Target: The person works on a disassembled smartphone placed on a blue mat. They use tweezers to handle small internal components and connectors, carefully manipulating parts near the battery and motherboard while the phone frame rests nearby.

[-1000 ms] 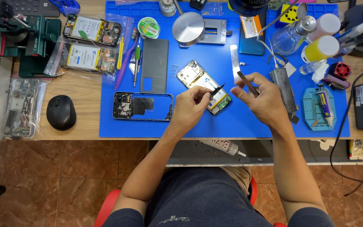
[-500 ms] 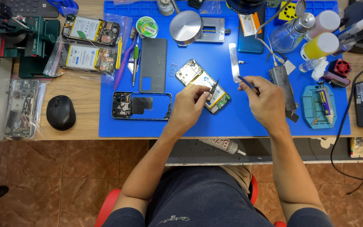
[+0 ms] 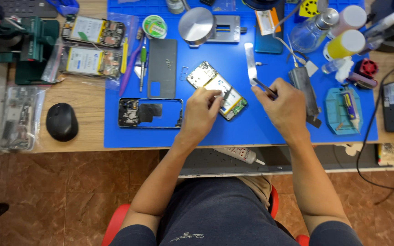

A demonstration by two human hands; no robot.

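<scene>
At the far left of the desk a black mouse [image 3: 62,121] sits on bare wood; on the blue mat [image 3: 128,136] lies an empty phone frame [image 3: 150,113], with a grey back cover [image 3: 162,68] above it. The opened phone [image 3: 217,89] lies tilted at mid-mat; the left hand [image 3: 202,111] rests on its lower end, fingers pinched narrow on a small dark part; the right hand [image 3: 284,108], just beside, grips tweezers [image 3: 264,86]. The phone is stripped and unclosed; reassembly seemingly remains.
</scene>
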